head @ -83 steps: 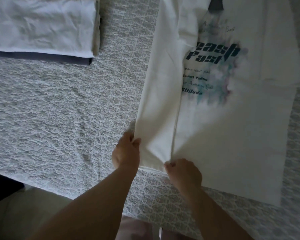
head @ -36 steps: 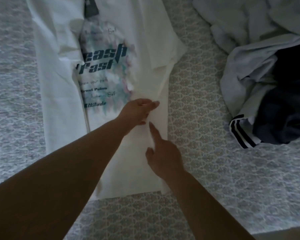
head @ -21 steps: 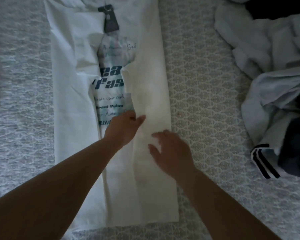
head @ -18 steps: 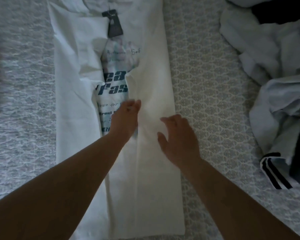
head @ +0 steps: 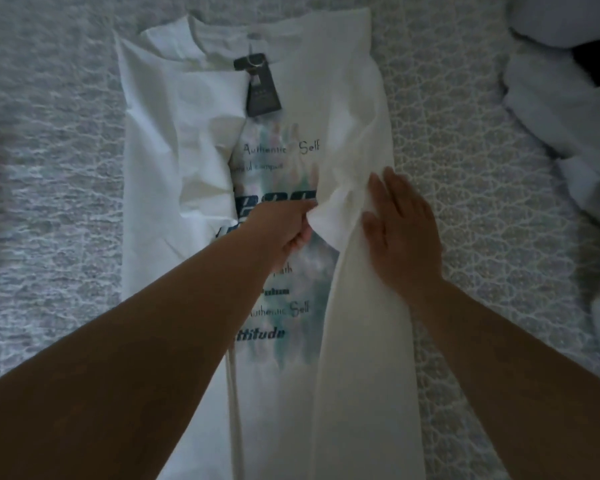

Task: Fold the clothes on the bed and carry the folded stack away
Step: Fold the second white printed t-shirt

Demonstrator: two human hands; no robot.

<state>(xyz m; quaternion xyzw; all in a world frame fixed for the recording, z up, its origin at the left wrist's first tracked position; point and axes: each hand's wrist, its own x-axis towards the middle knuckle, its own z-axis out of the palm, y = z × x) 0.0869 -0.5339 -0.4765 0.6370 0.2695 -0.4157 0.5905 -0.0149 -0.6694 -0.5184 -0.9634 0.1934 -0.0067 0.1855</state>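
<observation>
Your left hand (head: 284, 230) pinches the edge of the sleeve (head: 333, 220), which is folded inward on the white T-shirt (head: 194, 168), so this grip is clamped on cloth. Your right hand (head: 402, 233) lies flat with straight fingers on the folded right side, just beside the sleeve. The T-shirt lies print-up on the bed (head: 49, 168), with a dark hang tag (head: 262, 95) near the collar. A heap of unfolded clothes (head: 565, 109) is at the right edge.

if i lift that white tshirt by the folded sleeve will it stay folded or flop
Likely flop: the white t-shirt bunches where the left hand pinches its sleeve. It looks thin and light. The hang tag would probably dangle. The right hand pressing flat seems needed.
</observation>
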